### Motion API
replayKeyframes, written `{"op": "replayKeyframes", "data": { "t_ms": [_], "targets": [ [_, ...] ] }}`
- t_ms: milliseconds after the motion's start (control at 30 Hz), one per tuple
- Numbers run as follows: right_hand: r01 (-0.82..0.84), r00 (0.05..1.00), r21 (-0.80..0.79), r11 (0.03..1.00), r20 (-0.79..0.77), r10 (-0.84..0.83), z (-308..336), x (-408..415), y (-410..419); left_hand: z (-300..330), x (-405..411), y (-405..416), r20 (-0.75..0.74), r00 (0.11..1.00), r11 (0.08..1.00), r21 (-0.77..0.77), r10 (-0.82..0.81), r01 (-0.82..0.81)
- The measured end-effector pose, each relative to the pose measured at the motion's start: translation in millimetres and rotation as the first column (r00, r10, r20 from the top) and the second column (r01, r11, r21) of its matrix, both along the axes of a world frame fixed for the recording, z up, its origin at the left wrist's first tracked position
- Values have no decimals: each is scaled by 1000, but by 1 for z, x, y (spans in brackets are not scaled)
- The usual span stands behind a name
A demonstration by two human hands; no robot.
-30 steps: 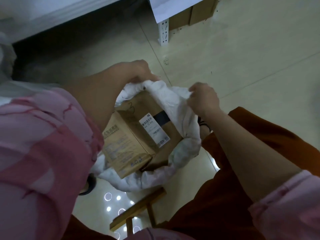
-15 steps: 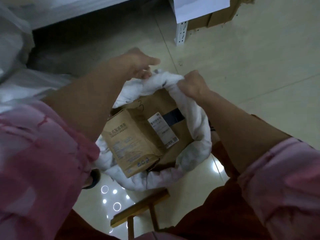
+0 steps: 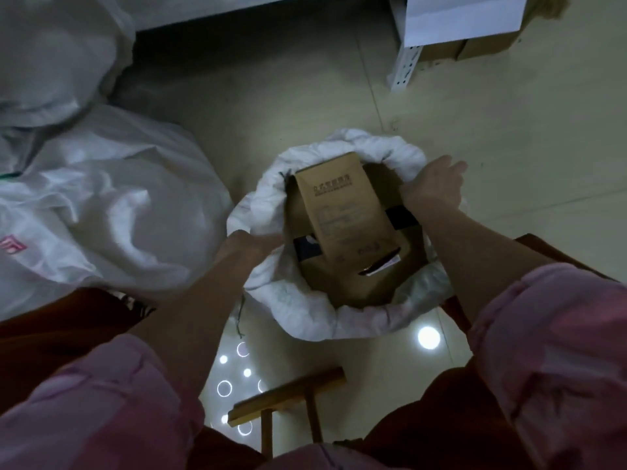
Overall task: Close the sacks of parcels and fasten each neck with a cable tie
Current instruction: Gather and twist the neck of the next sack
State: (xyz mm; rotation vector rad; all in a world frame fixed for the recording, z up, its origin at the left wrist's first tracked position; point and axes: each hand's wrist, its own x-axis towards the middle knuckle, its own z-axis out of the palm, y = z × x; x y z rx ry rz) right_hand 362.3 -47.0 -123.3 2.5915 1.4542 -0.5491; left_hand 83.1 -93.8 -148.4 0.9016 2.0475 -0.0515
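A white woven sack (image 3: pixel 305 310) stands open on the floor between my knees, its rim rolled down. Inside it lies a brown cardboard parcel (image 3: pixel 346 215) with printed text, resting on a larger brown box (image 3: pixel 359 283). My left hand (image 3: pixel 247 245) grips the rolled rim on the sack's left side. On the right side of the rim my right hand (image 3: pixel 434 184) holds the fabric, fingers curled over it. A thin dark cord (image 3: pixel 239 317) hangs from the sack's near left edge. No cable tie is visible.
Large white sacks (image 3: pixel 101 198) lie heaped on the floor to the left. A wooden stool (image 3: pixel 288 398) stands near me, below the sack. A white metal shelf post (image 3: pixel 405 67) and cardboard boxes (image 3: pixel 481 45) are at the far right. Glossy tile floor surrounds the sack.
Both hands left the far edge of the rim and now hold it at opposite sides, left and right. The view swung, so the sack sits centred and the heaped sacks appear.
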Motion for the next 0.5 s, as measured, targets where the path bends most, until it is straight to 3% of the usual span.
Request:
{"op": "replayKeyframes", "data": {
  "t_ms": [200,267,367,500],
  "targets": [
    [113,991,34,993,-79,-110,-4,6,6,-20,1,14,-57,997,998,-40,-59,57],
    [135,984,66,989,-126,-126,-2,6,18,-16,8,36,-53,998,999,41,-22,24],
    [147,982,178,973,-140,-123,10,8,42,2,13,85,-71,997,957,290,37,-14],
    [242,967,327,914,-155,-201,28,20,78,28,7,144,71,992,856,502,104,-125]
  ]
}}
